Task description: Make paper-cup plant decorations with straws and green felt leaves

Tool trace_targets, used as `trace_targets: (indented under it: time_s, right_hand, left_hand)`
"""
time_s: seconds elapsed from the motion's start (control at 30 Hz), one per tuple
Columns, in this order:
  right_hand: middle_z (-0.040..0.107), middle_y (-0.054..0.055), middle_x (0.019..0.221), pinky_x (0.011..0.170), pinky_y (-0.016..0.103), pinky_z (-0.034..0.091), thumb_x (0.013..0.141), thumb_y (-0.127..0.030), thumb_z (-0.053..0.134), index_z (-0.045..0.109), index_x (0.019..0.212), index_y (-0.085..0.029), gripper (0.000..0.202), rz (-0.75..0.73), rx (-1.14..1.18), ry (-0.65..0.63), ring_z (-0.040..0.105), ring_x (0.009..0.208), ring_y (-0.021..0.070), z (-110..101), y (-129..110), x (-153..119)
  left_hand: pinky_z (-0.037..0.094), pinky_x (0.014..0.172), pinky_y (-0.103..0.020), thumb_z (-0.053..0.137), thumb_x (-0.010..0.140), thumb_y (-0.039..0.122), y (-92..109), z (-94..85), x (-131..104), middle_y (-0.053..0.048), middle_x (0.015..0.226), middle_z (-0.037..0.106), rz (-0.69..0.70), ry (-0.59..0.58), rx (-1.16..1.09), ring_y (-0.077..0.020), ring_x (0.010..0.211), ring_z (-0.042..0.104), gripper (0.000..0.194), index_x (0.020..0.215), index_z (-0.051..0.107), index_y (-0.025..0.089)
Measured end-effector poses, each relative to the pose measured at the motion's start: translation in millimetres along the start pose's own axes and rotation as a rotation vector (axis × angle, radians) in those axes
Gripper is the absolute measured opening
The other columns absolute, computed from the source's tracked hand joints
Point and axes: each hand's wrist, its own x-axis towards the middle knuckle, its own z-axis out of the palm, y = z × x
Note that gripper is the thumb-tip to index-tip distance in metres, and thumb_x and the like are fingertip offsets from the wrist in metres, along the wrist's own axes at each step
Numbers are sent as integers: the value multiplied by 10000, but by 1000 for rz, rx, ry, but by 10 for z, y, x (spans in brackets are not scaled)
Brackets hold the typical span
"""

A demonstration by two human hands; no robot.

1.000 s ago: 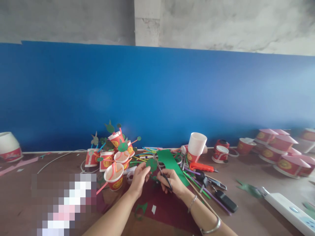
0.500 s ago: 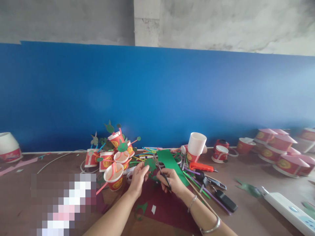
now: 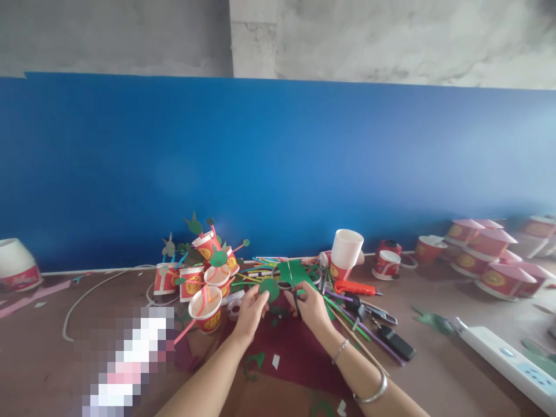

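Note:
Pinched between the thumb and fingers of my left hand is a round green paper piece. My right hand is wrapped round the dark handles of a pair of scissors, whose blades point away from me, apart from the round piece. Behind the scissors lies a green paper strip. Under my hands is a dark red sheet, with a green paper offcut and a white scrap on it. Left of my left hand stands a red paper cup with straws in it.
Several decorated cups crowd the left. At the right are an orange utility knife, black keys, a stacked white cup and a white power strip. Pink-topped cups stand farther right. A blue panel rises behind the table.
The scissors have moved right, away from the round green paper, and now point more straight ahead. My left hand has shifted slightly right, still holding the piece. The view has shifted a little.

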Motion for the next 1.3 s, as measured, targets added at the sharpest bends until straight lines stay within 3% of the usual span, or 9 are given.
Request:
trace_targets:
  time_s: [0.2, 0.3, 0.37, 0.43, 0.53, 0.63, 0.87, 1.1, 1.3]
  right_hand:
    - [455, -51, 401, 446, 235, 280, 692, -405, 596, 526, 600, -220, 218, -68, -319, 85, 402, 408, 124, -29, -17, 2]
    - [437, -67, 391, 440, 230, 266, 689, -393, 601, 527, 688, -227, 182, -41, -356, 99, 395, 397, 128, -43, 28, 24]
    - [451, -76, 396, 431, 225, 259, 678, -382, 616, 509, 761, -232, 202, -3, -343, 101, 407, 393, 132, -49, 70, 40]
    - [465, -76, 405, 427, 222, 259, 673, -388, 624, 477, 757, -238, 226, 9, -325, 98, 416, 397, 134, -49, 109, 54]
    - [453, -66, 421, 432, 223, 260, 676, -413, 623, 411, 629, -240, 278, -42, -345, 86, 382, 410, 121, -45, 150, 67]
    - [408, -61, 429, 437, 227, 250, 680, -405, 618, 339, 544, -234, 354, -93, -388, 54, 326, 424, 109, -44, 168, 74]
    - [423, -60, 479, 458, 227, 274, 688, -391, 619, 378, 596, -234, 302, -145, -313, -2, 342, 454, 115, -46, 175, 58]
    - [525, -56, 525, 494, 227, 293, 655, -360, 685, 482, 717, -235, 246, -147, -413, -61, 471, 491, 136, -48, 93, 10]
    - [628, -18, 648, 526, 225, 279, 645, -333, 709, 560, 832, -221, 263, -133, -651, -89, 574, 615, 164, -41, -18, -27]
  left_hand:
    - [377, 653, -282, 514, 768, 232, 153, 16, -136, -55, 726, 585, 288, -222, 398, -190, 720, 531, 277, 495, 496, 194]
    - [380, 694, -302, 475, 754, 166, 166, 27, -182, -62, 785, 592, 374, -178, 629, -211, 777, 547, 208, 553, 509, 205]
    - [381, 711, -304, 459, 711, 109, 136, 30, -191, -48, 801, 585, 377, -102, 747, -215, 802, 555, 136, 678, 540, 214]
    - [378, 717, -299, 440, 652, 43, 88, 27, -186, -43, 853, 598, 346, -61, 837, -219, 842, 565, 278, 832, 552, 222]
    - [371, 703, -291, 425, 597, -21, 12, 21, -169, -54, 927, 629, 294, -83, 922, -229, 889, 581, 459, 960, 547, 233]
    - [365, 671, -287, 427, 605, -35, -44, 20, -152, -60, 871, 632, 272, -91, 991, -231, 841, 591, 476, 984, 548, 227]
    - [381, 671, -284, 437, 633, -25, -71, -2, -117, -31, 757, 570, 290, -6, 822, -200, 738, 564, 381, 905, 552, 215]
    - [441, 668, -276, 470, 724, 100, 4, -36, -32, -24, 791, 546, 302, 297, 440, -172, 706, 560, 248, 946, 508, 204]
    - [479, 721, -311, 464, 714, 106, 72, 53, -15, -33, 815, 568, 292, 194, 435, -175, 785, 581, 199, 892, 512, 183]
